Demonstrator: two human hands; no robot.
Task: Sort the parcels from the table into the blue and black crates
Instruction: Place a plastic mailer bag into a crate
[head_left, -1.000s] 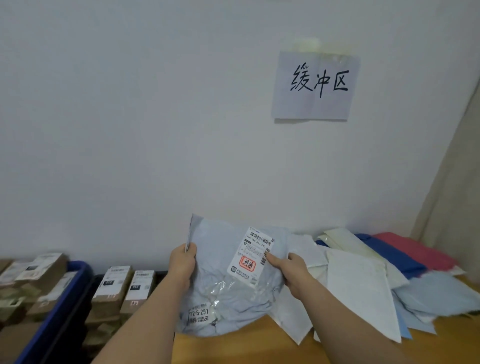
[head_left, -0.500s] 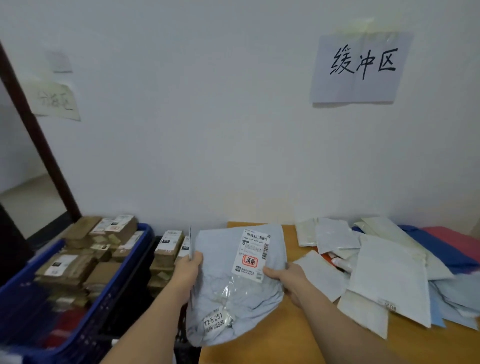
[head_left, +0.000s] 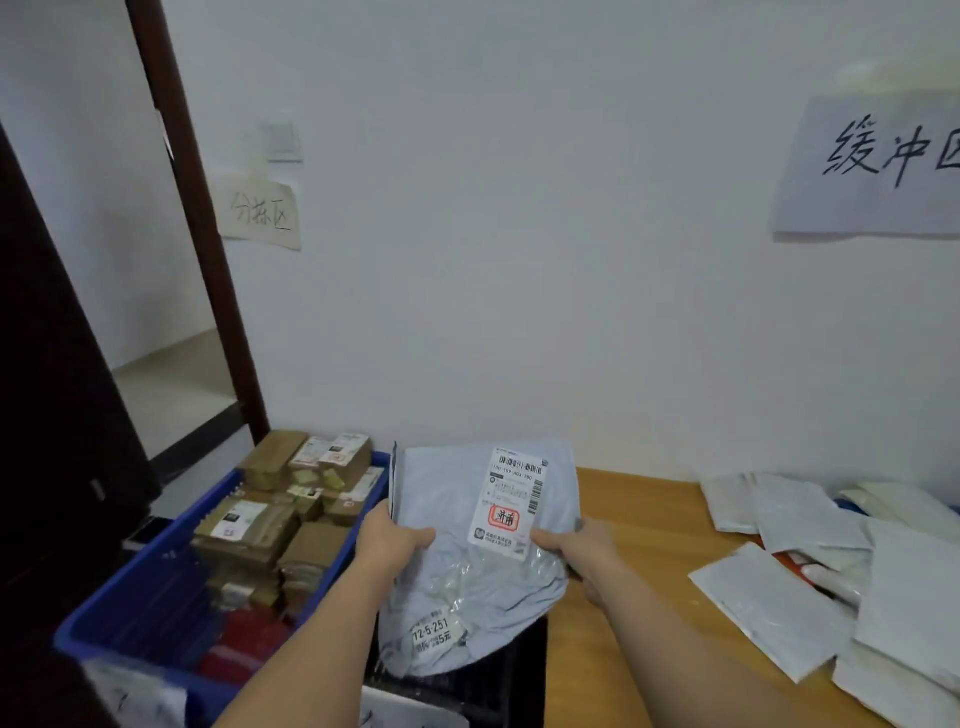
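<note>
Task looking partly done. Blue crate (head_left: 358, 545) at left is already holding many brown boxes (head_left: 270, 535), packed close together, with something red (head_left: 249, 649) at its near end. Black crate (head_left: 498, 670) is sitting between the blue crate and the bench (head_left: 639, 519); the held bag is covering most of it, so its contents cannot be told.

One parcel in hand: a grey poly bag (head_left: 478, 561), held up off the bench, hanging over the black crate's opening with its lower end dipping toward it. Left hand (head_left: 389, 540) is pinching the bag's left edge, thumb on the front. Right hand (head_left: 566, 545) is gripping the right edge just beside the white label (head_left: 511, 499). Both hands are closed on the bag. A second small sticker (head_left: 431, 631) is showing near the bottom of the bag.

Left to do, as I judge it: release this bag into a crate, likely the black one, then work through the pile (head_left: 831, 566) of flat white and grey mailers lying overlapped on the right of the bench, running out of view.

Around: paper sign (head_left: 878, 166) on the wall at right, a smaller sign (head_left: 262, 213) at left by a dark door frame (head_left: 202, 234).

In the way: nothing is blocking the drop. The bag is limp and wide, so it could catch on the crate's rim.
</note>
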